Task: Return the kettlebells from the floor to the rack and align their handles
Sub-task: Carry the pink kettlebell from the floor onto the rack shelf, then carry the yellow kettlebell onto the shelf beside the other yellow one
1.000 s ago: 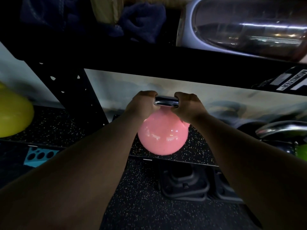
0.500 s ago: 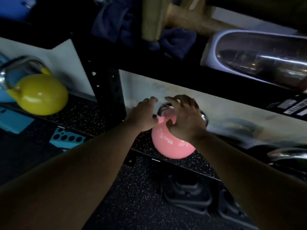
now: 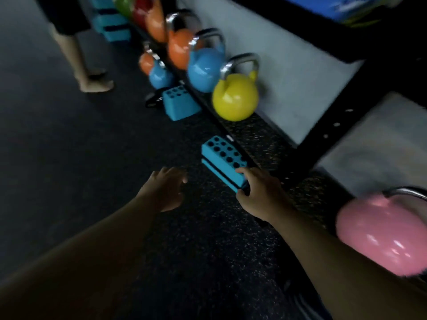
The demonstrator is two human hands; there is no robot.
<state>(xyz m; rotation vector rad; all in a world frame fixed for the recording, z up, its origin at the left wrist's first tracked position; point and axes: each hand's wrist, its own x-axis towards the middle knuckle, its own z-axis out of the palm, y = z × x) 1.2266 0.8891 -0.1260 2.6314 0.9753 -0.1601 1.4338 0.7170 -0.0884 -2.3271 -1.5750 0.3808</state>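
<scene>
The pink kettlebell (image 3: pixel 379 234) stands on the low rack shelf (image 3: pixel 261 135) at the right, its steel handle toward the wall. Both hands are off it. My left hand (image 3: pixel 164 190) hovers open over the dark floor. My right hand (image 3: pixel 261 195) is open with loosely curled fingers, in front of the near end of a blue perforated block (image 3: pixel 221 162); I cannot tell if it touches. Further along the shelf stand a yellow kettlebell (image 3: pixel 235 98), a blue kettlebell (image 3: pixel 204 70) and an orange kettlebell (image 3: pixel 179 49). A small blue kettlebell (image 3: pixel 159 75) and a small orange kettlebell (image 3: pixel 145 63) sit on the floor.
A second blue block (image 3: pixel 182 102) and a black ring-shaped item (image 3: pixel 153 100) lie on the floor by the shelf edge. A black rack upright (image 3: pixel 332 125) rises between the yellow and pink kettlebells. Another person's bare feet (image 3: pixel 94 82) stand at the far left. More kettlebells line the far shelf.
Both hands let go of the pink kettlebell, which stays on the shelf. My view swung left along the rack, and my hands moved left, away from the kettlebell.
</scene>
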